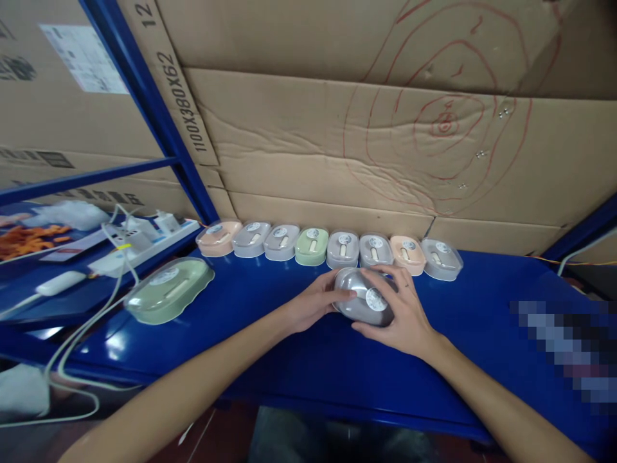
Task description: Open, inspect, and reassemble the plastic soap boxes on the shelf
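Observation:
A grey plastic box with a clear domed lid (pixel 355 312) and a round white sticker is held between my two hands above the blue shelf (pixel 299 366). My left hand (pixel 314 303) grips its left end, the thumb lying over the lid. Around the right side wraps my right hand (pixel 407 316), with fingers over the far edge and the thumb at the near edge. Just beyond, similar boxes stand in a row: grey ones (pixel 343 249), peach ones (pixel 219 239) and a green one (pixel 311 246). The held box's underside is hidden.
Another green box (pixel 168 290) lies apart at the left, near white cables (pixel 99 308) and a power strip (pixel 139 247). Cardboard (pixel 289 128) with red rings drawn on it rises behind the row. A blue metal post (pixel 144 96) stands at the left. A pixelated patch covers the right side.

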The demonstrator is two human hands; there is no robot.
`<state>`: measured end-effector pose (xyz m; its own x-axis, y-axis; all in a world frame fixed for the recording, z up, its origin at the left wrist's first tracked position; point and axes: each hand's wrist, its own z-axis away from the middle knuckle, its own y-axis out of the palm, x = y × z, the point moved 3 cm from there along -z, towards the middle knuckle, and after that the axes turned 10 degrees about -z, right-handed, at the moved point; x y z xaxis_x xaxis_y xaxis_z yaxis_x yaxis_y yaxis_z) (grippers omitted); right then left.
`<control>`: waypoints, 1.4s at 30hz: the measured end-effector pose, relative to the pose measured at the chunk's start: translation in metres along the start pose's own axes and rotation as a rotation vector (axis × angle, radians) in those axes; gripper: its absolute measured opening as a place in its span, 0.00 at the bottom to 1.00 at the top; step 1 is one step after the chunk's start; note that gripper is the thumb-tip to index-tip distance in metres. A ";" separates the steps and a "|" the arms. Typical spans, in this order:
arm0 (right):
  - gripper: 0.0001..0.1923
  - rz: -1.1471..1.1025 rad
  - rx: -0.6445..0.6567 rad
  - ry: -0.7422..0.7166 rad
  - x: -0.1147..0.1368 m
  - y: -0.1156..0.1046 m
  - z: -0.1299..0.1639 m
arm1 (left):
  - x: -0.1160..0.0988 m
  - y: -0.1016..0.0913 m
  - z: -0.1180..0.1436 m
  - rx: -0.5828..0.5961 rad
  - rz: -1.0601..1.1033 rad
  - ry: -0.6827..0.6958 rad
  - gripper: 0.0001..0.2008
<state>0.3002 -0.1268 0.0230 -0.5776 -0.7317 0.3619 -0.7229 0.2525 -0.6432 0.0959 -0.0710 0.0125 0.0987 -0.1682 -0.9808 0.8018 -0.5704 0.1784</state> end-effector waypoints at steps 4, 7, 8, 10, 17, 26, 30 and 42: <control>0.38 -0.270 -0.117 0.254 -0.017 -0.003 0.000 | -0.002 -0.005 0.000 -0.005 0.002 0.015 0.30; 0.32 -0.574 -0.154 0.479 -0.034 -0.002 0.002 | -0.006 -0.010 0.000 -0.006 -0.010 0.033 0.28; 0.31 -0.673 -0.131 0.546 -0.038 0.000 0.002 | -0.007 -0.011 0.001 -0.005 -0.020 0.037 0.28; 0.29 -0.824 -0.072 0.652 -0.043 0.003 0.002 | -0.009 -0.013 0.001 0.009 -0.047 0.041 0.28; 0.31 -1.008 -0.014 0.757 -0.040 0.008 0.003 | -0.014 -0.012 0.002 0.068 -0.113 0.082 0.27; 0.26 -1.084 0.034 0.767 -0.039 0.005 0.002 | -0.012 -0.016 0.001 0.123 -0.171 0.102 0.25; 0.25 -1.090 0.019 0.770 -0.036 0.004 0.001 | -0.012 -0.017 0.001 0.130 -0.173 0.096 0.23; 0.24 -1.186 -0.152 0.941 -0.043 0.016 0.009 | -0.011 -0.022 -0.007 -0.127 -0.036 0.091 0.30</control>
<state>0.3163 -0.0970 -0.0087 0.3653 0.0899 0.9265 -0.9258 -0.0692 0.3717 0.0814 -0.0504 0.0191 0.1167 -0.0729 -0.9905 0.8732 -0.4676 0.1373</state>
